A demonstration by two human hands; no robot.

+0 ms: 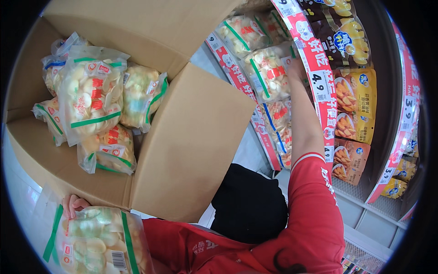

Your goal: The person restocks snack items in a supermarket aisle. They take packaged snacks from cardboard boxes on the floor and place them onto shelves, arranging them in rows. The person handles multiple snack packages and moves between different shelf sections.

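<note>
My left hand (74,205) grips the top edge of a clear bag of pale round crackers (98,239) with green stripes, held beside the cardboard box (191,137). The fingers curl over the bag's edge. My right arm reaches up into the shelf at the right, and my right hand (295,68) is beside a similar green-striped bag of crackers (269,73). Its fingers are hidden behind the bag and the shelf edge. Inside the open box lie several more such bags (93,96), one on top of the others, with green or blue stripes.
Pink price strips (319,77) edge the curved shelves. More cracker bags (279,125) stand below my right hand. Yellow and brown snack pouches (356,102) fill the shelf to the right. A raised box flap (196,146) lies between box and shelf. My black-clad leg (248,205) is below it.
</note>
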